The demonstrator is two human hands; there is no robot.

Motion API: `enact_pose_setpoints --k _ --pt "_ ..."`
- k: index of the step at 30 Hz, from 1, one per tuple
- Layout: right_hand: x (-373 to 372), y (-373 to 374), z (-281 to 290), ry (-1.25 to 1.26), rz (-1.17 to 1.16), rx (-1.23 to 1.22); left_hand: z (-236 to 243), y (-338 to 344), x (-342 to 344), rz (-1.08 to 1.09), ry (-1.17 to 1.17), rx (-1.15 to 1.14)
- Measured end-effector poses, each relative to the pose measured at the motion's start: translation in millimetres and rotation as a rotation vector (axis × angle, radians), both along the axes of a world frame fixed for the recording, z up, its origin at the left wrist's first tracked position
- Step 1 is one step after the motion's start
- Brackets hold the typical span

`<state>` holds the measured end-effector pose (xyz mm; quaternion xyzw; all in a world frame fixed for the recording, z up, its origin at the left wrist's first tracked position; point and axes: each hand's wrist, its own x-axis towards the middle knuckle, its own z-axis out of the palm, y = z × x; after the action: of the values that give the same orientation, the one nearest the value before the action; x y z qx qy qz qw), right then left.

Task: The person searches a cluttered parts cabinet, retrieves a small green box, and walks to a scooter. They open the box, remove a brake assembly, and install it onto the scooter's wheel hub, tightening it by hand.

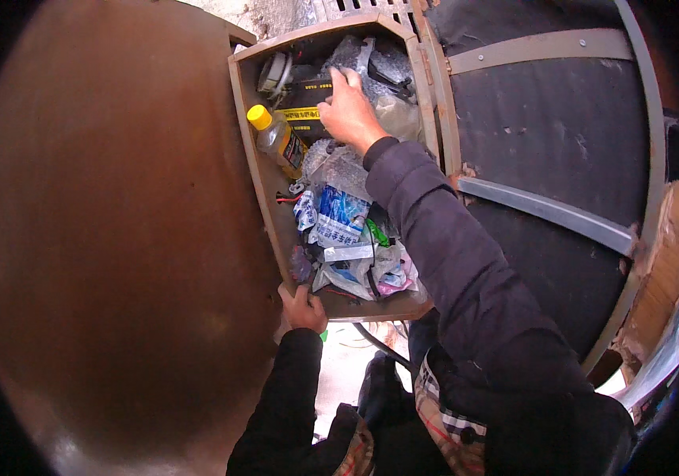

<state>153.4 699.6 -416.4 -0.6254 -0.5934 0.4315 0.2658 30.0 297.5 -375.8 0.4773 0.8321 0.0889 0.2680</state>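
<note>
You have a brown, box-shaped bin [371, 310] in front of you, open at the top, its long sides running from 12 to 6 o'clock and its far corners cut at an angle. Its brown rim frames a deep, cluttered interior. Inside the bin, toward 11 o'clock from its middle, you see a black carton [298, 97] with bright yellow bands and printed lettering that reads upside down to you. The carton is partly covered at its 3 o'clock end.
</note>
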Motion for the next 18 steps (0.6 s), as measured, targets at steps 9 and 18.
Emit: enact_pose_setpoints --k 9,18 --pt "17.5 -182.3 82.8 0.327 -0.114 0.039 -10.2 -7.4 0.8 -0.07 0.148 0.1" --pt "151.0 -498.0 204.3 0.341 0.217 0.197 -46.4 -4.6 -15.1 -0.374 0.341 -0.03"
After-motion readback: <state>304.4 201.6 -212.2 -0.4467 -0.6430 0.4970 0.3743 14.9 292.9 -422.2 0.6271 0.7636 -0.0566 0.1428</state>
